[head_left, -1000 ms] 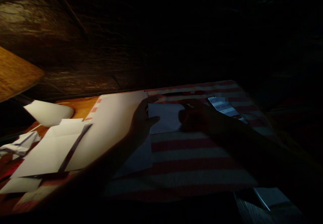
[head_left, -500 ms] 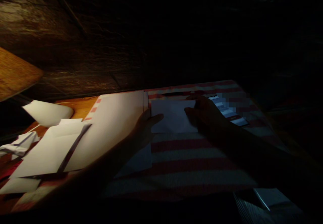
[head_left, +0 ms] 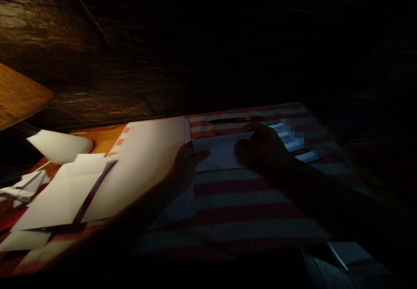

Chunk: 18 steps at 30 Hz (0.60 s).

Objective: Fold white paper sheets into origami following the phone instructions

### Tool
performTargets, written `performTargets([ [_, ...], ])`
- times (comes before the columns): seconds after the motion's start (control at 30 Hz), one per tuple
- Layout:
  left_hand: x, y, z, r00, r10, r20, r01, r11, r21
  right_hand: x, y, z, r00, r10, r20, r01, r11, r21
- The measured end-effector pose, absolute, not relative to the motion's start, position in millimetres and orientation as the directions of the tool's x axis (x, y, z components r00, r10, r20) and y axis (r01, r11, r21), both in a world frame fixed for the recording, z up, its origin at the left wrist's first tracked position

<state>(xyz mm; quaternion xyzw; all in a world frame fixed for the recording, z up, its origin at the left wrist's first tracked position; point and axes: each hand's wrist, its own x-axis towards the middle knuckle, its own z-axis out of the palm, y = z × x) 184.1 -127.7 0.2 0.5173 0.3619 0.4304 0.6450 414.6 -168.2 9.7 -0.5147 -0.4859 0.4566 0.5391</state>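
Note:
Between my two hands is a small white sheet of paper [head_left: 220, 152], held just over a red-and-white striped cloth [head_left: 247, 200]. At its left edge my left hand [head_left: 187, 158] grips it, thumb lying on top. My right hand [head_left: 260, 145] pinches the right side, with its thumb over the paper and a finger at the far edge. Both hands are dim, and the fingers under the sheet are hidden. A large white sheet [head_left: 146, 150] lies beside my left hand. Past my right hand is a phone with a lit screen [head_left: 289, 141], partly covered by that hand.
On the left lie more white sheets [head_left: 65, 193], crumpled paper [head_left: 26, 187] and a white lamp-like cone [head_left: 60, 145]. A dark slim object [head_left: 224, 120] rests near the cloth's far edge, before a dark wall [head_left: 130, 76]. Something pale and flat [head_left: 352, 254] is at lower right.
The small sheet has tilted, its far edge now lower and slanting, so it looks narrower. My right thumb has shifted slightly left over it. My left hand stays nearly in place.

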Motion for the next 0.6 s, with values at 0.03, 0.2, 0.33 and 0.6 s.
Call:
performTargets([
  [0.03,182.8,-126.3,0.5,0.378,0.924,0.063,-0.141,-0.009,0.99,416.9,-168.4,11.5,0.086,0.988,0.129,0.033,0.127,-0.991],
  [0.2,176.7,-117.2,4.8,0.215,0.893,0.396,-0.064,-0.392,0.918,424.7,-169.2,24.6,-0.016,0.882,0.472,0.155,0.468,-0.87],
  [0.33,173.5,-113.5,6.2,0.133,0.971,0.199,-0.239,-0.163,0.957,425.9,-168.6,25.4,-0.029,0.839,0.543,0.218,0.536,-0.816],
  [0.6,174.6,-111.6,-0.9,0.217,0.972,0.093,-0.048,-0.085,0.995,429.5,-159.4,6.8,-0.037,0.92,0.391,0.237,0.388,-0.89],
])
